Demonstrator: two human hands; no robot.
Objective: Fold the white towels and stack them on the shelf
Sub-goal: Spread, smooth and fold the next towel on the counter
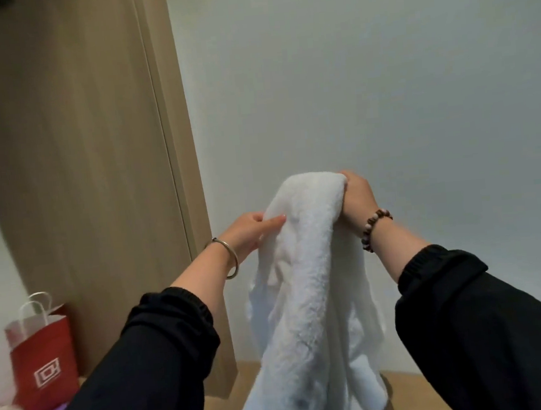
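- The white towel point(304, 267) hung bunched in the air before the wall point(382, 80), its lower end trailing toward the wooden surface point(406, 389).
- The right hand point(358, 195) was clenched round its top; the left hand point(248, 233) pinched an edge just beside.
- The fabric looked thick, soft and limp: likely light, best taken at the corners.
- A red paper bag point(41, 349) stood well left, by the wooden panel point(78, 156), not obstructing.

Pale wall point(366, 82), wooden panel point(88, 155)
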